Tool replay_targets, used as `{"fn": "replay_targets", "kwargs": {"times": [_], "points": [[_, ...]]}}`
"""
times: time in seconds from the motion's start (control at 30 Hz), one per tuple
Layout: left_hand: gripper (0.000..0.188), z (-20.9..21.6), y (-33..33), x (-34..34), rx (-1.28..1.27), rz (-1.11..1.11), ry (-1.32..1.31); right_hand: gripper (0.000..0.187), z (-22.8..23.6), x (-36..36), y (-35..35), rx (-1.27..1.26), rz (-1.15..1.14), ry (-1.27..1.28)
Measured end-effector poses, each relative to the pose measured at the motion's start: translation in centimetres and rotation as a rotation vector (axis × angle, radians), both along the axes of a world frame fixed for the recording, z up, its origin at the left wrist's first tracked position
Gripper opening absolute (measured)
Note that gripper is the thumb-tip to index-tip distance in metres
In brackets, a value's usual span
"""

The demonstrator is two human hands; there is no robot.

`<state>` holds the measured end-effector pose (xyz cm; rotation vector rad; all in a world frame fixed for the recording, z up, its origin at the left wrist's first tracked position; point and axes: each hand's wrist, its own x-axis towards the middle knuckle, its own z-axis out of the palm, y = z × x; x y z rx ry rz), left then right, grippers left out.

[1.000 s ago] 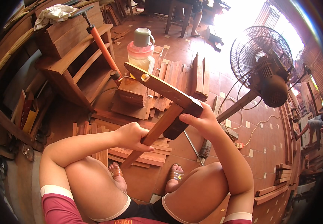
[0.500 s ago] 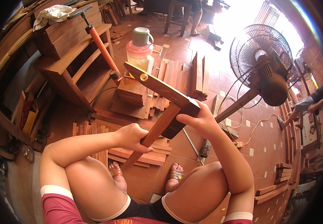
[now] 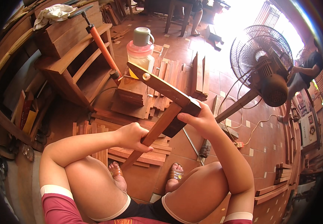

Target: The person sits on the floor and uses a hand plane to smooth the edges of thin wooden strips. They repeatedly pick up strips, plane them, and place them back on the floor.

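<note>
My left hand (image 3: 134,138) is closed around the middle of a long reddish-brown wooden strip (image 3: 160,125), whose lower end slants down toward my left foot. A wooden try square (image 3: 161,86) meets the strip's upper end. Its long flat blade, with a round hole near the tip, points up and to the left across that end. The dark, thick stock lies along the strip's right side. My right hand (image 3: 197,117) grips the square at its corner, thumb on the dark stock; its other fingers are mostly hidden behind.
Cut wooden pieces (image 3: 146,156) lie on the tiles ahead. Beyond are a jug with a pink lid (image 3: 139,50), a green mug (image 3: 142,36) and an orange hand pump (image 3: 103,48). A fan (image 3: 262,59) and cord stand right; a person (image 3: 309,69) is behind it.
The try square's blade has shifted slightly right and down, with my right hand. The person behind the fan has moved upward and left in view. My left hand is nearly unchanged.
</note>
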<state>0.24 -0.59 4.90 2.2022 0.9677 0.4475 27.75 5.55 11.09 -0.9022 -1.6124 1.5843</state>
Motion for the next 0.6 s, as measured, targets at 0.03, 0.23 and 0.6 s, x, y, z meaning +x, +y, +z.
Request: {"fn": "replay_targets", "kwargs": {"times": [0.03, 0.23, 0.6], "points": [[0.036, -0.3, 0.0, -0.1, 0.013, 0.003, -0.017, 0.044, 0.1, -0.1, -0.1, -0.005, -0.006, 0.005], [0.03, -0.4, 0.0, -0.2, -0.023, 0.044, -0.09, 0.047, 0.5, 0.7, 0.2, 0.018, -0.066, -0.01], [0.019, -0.5, 0.6, -0.7, -0.132, 0.157, -0.286, 0.043, 1.2, 3.0, 0.8, -0.041, -0.153, 0.126]]}}
